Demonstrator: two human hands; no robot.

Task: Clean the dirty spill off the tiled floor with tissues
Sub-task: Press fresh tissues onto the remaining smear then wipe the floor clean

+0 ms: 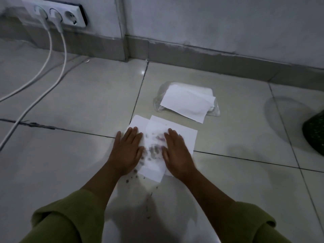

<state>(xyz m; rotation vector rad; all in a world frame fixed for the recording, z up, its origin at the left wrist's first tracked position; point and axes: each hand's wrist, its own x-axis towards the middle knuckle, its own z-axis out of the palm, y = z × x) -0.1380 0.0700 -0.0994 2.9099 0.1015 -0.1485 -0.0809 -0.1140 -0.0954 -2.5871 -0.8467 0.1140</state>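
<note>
Fingers (135, 133) straight, flat; left hand (127, 149); right hand (177, 151); both pressing stained tissues (154, 162)

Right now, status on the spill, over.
Hands flat: left hand, right hand pressing tissues. Dark spill showing through; dirty specks uncovered on floor. Beyond, tissue pack, not obstructing.

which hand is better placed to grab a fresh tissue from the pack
Probably the right hand: it lies flat on the tissues nearer the pack, which sits ahead and rightward; the left hand is farther.
</note>
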